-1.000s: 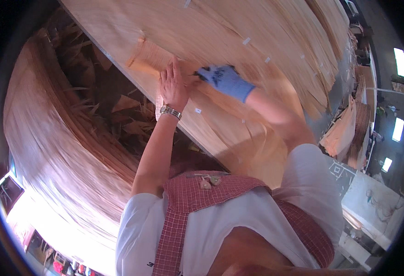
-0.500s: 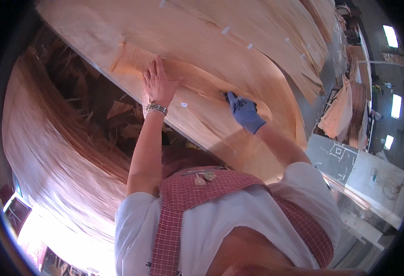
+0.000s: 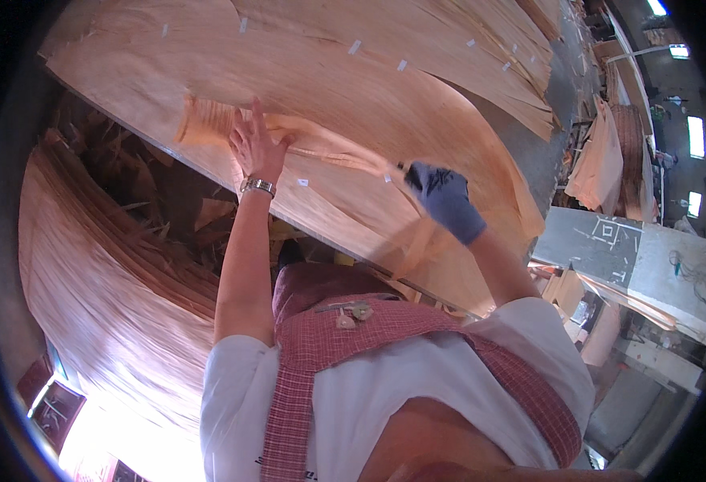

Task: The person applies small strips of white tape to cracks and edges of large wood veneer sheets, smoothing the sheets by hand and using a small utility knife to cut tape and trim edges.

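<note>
Lying left-to-right, veneer strip (image 3: 289, 136): left hand (image 3: 255, 146) flat, right hand (image 3: 441, 197) seemingly pinching its end.

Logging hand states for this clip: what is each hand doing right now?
Left hand: open, pressed flat on the veneer strip.
Right hand: gloved, closed on the strip's end.

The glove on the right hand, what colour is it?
Dark blue. The glove covers the whole right hand, seen best in the head view.
</note>
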Demonstrator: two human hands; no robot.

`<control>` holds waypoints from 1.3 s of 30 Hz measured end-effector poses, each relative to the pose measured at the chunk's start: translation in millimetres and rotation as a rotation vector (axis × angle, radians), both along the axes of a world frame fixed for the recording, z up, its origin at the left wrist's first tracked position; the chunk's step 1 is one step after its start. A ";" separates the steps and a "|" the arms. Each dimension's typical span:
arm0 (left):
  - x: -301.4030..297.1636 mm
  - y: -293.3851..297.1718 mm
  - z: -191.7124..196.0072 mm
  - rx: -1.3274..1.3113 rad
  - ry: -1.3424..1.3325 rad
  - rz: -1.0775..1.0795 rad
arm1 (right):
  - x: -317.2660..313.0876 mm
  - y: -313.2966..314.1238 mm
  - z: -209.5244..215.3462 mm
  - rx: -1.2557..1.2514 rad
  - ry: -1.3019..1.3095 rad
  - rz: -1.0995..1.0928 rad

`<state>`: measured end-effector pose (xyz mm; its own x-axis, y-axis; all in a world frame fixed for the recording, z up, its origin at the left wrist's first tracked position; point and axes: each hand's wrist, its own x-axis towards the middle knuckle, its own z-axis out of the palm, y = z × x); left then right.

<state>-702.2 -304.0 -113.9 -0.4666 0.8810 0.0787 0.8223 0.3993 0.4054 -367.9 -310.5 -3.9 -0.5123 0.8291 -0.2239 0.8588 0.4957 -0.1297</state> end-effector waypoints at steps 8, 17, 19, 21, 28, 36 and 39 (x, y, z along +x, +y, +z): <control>6.6 6.3 -0.5 -0.100 0.137 -0.075 | -86.9 63.0 -63.5 -0.338 0.615 -0.056; -44.6 -96.3 19.4 0.250 -0.013 -0.185 | -128.2 77.7 -93.9 -0.619 0.514 -0.386; -81.1 -168.2 7.4 0.030 0.264 -0.162 | -130.8 78.4 -115.3 -0.435 0.503 -0.268; -70.9 -198.3 25.7 -0.157 0.530 -0.071 | -134.2 73.1 -111.6 -0.360 0.438 -0.269; 67.8 -54.4 -0.1 0.191 0.106 -0.408 | -146.0 69.6 -117.8 -0.316 0.434 -0.239; 95.2 -35.8 -30.2 0.218 0.142 -0.294 | -9.0 -33.1 -98.3 -0.540 1.038 -0.333; 120.7 -23.6 -18.0 0.073 0.073 -0.121 | 84.8 -101.9 -96.5 -0.318 0.811 -0.289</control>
<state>-581.5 -327.6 -131.9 -0.3480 0.9210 0.1748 0.8910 0.2670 0.3672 -283.1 -412.3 -100.4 -0.3947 0.9102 -0.1254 0.5299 0.1140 -0.8404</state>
